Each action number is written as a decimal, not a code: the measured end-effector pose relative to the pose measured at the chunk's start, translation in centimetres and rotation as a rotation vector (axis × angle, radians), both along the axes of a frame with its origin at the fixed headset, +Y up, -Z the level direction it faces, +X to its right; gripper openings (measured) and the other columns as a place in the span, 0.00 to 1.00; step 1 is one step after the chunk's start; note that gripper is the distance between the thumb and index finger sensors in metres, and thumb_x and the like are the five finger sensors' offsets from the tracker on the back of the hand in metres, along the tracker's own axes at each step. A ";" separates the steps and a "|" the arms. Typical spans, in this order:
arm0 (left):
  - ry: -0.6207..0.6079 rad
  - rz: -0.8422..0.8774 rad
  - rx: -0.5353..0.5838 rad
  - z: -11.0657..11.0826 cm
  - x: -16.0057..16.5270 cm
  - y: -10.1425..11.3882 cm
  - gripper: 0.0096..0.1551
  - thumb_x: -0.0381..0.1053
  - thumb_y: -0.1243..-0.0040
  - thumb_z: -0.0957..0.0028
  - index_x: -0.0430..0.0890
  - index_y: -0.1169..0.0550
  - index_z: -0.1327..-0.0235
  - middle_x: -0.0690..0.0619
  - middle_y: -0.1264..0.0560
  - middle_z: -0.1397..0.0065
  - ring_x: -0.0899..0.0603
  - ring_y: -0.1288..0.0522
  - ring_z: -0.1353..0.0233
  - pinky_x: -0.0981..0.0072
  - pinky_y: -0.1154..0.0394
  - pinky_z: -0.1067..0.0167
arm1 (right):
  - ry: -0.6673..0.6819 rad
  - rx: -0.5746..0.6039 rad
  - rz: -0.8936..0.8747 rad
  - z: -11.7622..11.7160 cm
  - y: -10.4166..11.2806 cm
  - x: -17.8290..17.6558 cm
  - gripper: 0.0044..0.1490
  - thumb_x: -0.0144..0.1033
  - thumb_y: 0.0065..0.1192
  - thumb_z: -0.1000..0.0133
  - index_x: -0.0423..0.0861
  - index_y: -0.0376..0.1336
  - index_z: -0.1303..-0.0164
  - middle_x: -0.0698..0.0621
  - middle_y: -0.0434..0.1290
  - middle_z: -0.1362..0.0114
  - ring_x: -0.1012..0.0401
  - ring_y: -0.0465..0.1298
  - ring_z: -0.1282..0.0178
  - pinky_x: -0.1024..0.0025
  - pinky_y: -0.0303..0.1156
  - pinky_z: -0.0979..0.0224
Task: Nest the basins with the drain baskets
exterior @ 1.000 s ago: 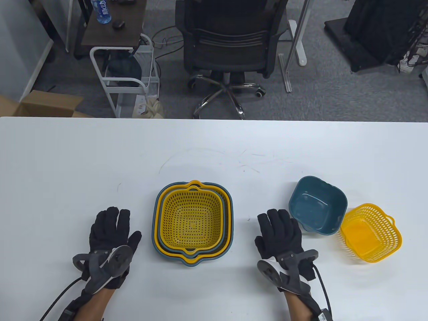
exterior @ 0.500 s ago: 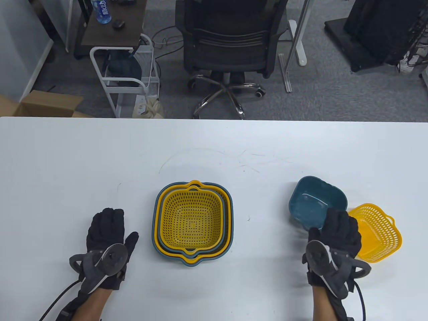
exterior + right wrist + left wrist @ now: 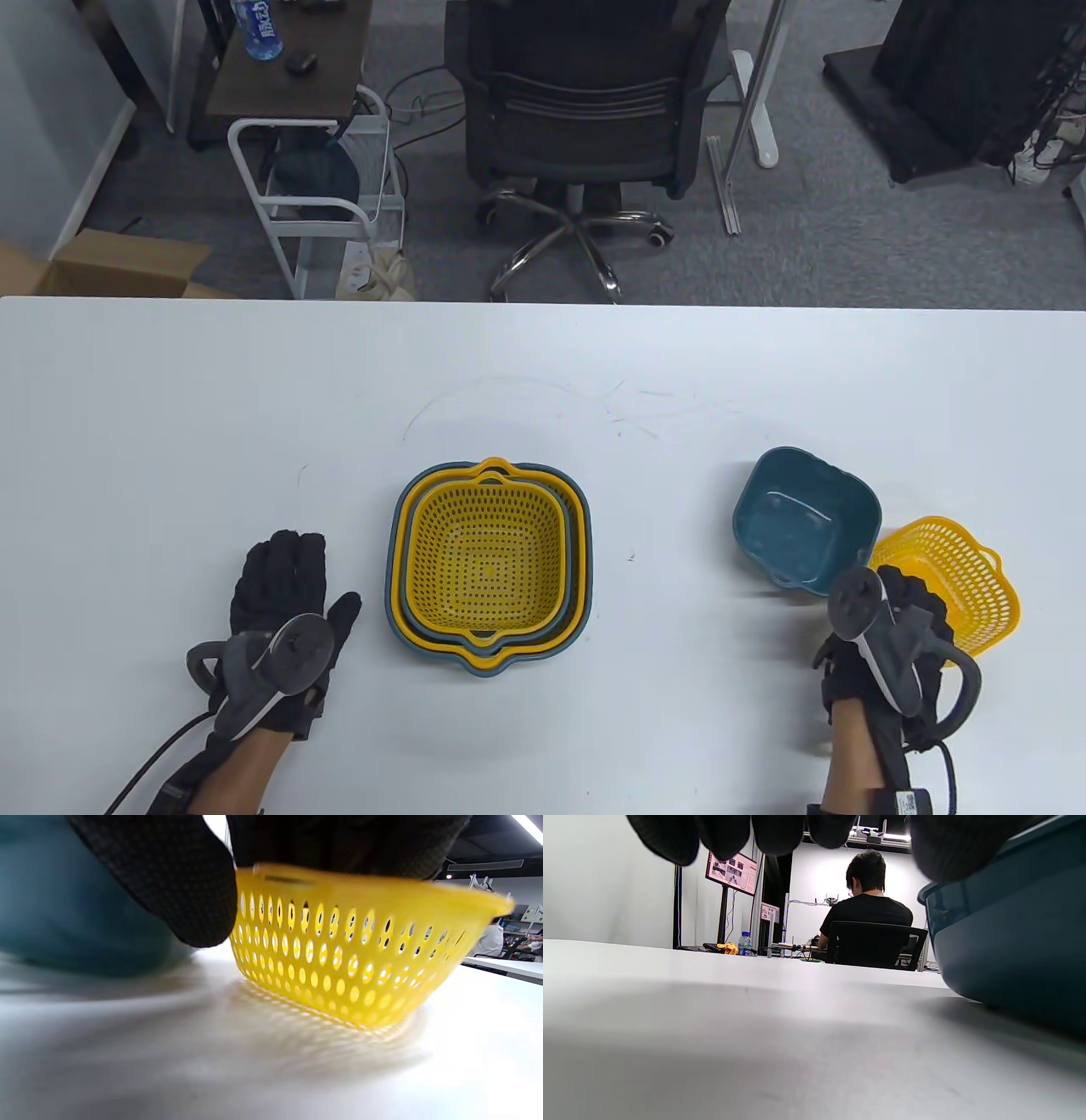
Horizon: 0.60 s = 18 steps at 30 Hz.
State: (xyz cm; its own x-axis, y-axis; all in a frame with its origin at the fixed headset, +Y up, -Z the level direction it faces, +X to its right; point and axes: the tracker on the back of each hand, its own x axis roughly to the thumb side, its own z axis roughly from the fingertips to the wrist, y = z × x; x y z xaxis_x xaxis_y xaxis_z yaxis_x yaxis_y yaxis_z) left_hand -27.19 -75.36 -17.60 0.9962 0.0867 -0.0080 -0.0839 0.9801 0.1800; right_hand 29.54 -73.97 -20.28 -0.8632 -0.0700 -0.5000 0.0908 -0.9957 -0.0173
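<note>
Basins and drain baskets are sitting in two groups on the white desk [image 3: 170,407]. Near the middle, the big stack [image 3: 489,564] is resting with a yellow basket nested inside a blue basin. Off to the right, the small blue basin [image 3: 804,518] is standing alone, and the small yellow basket [image 3: 959,573] is sitting just beside it on its right, the two rims close together.

I am laying my left hand [image 3: 276,628] flat on the desk, palm down, just left of the big stack and not touching it. Its fingers [image 3: 284,564] are stretched forward side by side with the thumb angled out, and they are holding nothing.

I am reaching my right hand [image 3: 887,649] to the near rim of the small yellow basket. In the right wrist view my fingers [image 3: 339,844] are lying over the top of that rim, with the thumb [image 3: 169,887] hanging down in front of the basket's [image 3: 360,955] near wall, and the blue basin [image 3: 63,899] is showing at the left. The picture is blurred, so I cannot tell whether the fingers are actually clamping the rim or only touching it.
</note>
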 end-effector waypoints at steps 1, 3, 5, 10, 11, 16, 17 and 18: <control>-0.001 0.000 -0.001 0.0 0.0 0.0 0.53 0.70 0.43 0.50 0.45 0.44 0.18 0.39 0.46 0.13 0.25 0.42 0.19 0.34 0.37 0.28 | 0.005 0.015 0.029 -0.1 -0.2 -0.1 0.42 0.33 0.78 0.51 0.36 0.61 0.29 0.36 0.66 0.26 0.38 0.68 0.28 0.40 0.67 0.29; 0.002 -0.001 0.002 0.0 -0.1 0.1 0.53 0.70 0.43 0.50 0.45 0.44 0.18 0.39 0.46 0.13 0.25 0.42 0.19 0.34 0.37 0.29 | 0.001 0.029 0.068 -0.2 -0.3 -0.3 0.37 0.31 0.77 0.51 0.38 0.63 0.32 0.38 0.70 0.29 0.39 0.72 0.31 0.42 0.71 0.31; 0.003 -0.002 -0.003 0.0 -0.2 0.0 0.53 0.70 0.43 0.50 0.45 0.44 0.18 0.39 0.46 0.13 0.25 0.42 0.19 0.34 0.37 0.29 | 0.000 0.050 0.095 -0.2 -0.4 -0.6 0.34 0.30 0.77 0.51 0.39 0.65 0.35 0.39 0.73 0.32 0.41 0.75 0.34 0.43 0.74 0.35; -0.001 -0.010 -0.013 0.1 0.0 0.0 0.53 0.70 0.43 0.50 0.45 0.44 0.18 0.39 0.46 0.13 0.25 0.43 0.19 0.34 0.37 0.29 | -0.004 0.046 0.146 -0.4 -0.6 -1.2 0.30 0.28 0.76 0.51 0.39 0.67 0.39 0.40 0.75 0.35 0.42 0.77 0.38 0.47 0.77 0.41; -0.002 -0.011 -0.012 0.1 0.0 0.0 0.53 0.70 0.43 0.50 0.45 0.44 0.18 0.39 0.46 0.13 0.25 0.42 0.19 0.34 0.37 0.29 | -0.007 0.055 0.139 -0.4 -0.7 -1.2 0.30 0.28 0.76 0.51 0.40 0.67 0.39 0.41 0.75 0.36 0.43 0.78 0.39 0.47 0.77 0.42; -0.001 -0.009 -0.017 0.1 0.0 0.0 0.53 0.70 0.43 0.50 0.45 0.44 0.18 0.39 0.47 0.13 0.25 0.43 0.19 0.34 0.37 0.29 | -0.048 0.097 0.174 0.0 -0.4 -0.8 0.28 0.27 0.76 0.52 0.40 0.68 0.42 0.41 0.77 0.39 0.44 0.79 0.42 0.48 0.78 0.45; -0.001 -0.008 -0.018 0.1 -0.1 0.0 0.53 0.70 0.43 0.50 0.45 0.44 0.18 0.39 0.47 0.13 0.25 0.43 0.19 0.34 0.37 0.29 | -0.055 0.110 0.179 0.1 -0.3 -0.7 0.28 0.27 0.76 0.52 0.40 0.68 0.42 0.41 0.77 0.39 0.44 0.79 0.42 0.48 0.78 0.45; 0.000 -0.008 -0.017 0.1 0.0 0.0 0.53 0.70 0.43 0.50 0.45 0.44 0.18 0.39 0.46 0.13 0.25 0.43 0.19 0.34 0.37 0.29 | -0.066 0.131 0.187 0.2 0.0 -0.7 0.28 0.27 0.76 0.52 0.40 0.68 0.42 0.41 0.77 0.39 0.44 0.79 0.43 0.48 0.78 0.45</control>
State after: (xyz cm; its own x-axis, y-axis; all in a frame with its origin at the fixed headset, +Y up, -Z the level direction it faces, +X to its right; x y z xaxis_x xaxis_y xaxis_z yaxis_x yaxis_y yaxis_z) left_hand -27.24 -75.38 -17.51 0.9968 0.0789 -0.0097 -0.0762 0.9837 0.1632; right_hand 28.87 -73.97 -20.06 -0.8066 -0.1562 -0.5701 0.2787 -0.9510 -0.1336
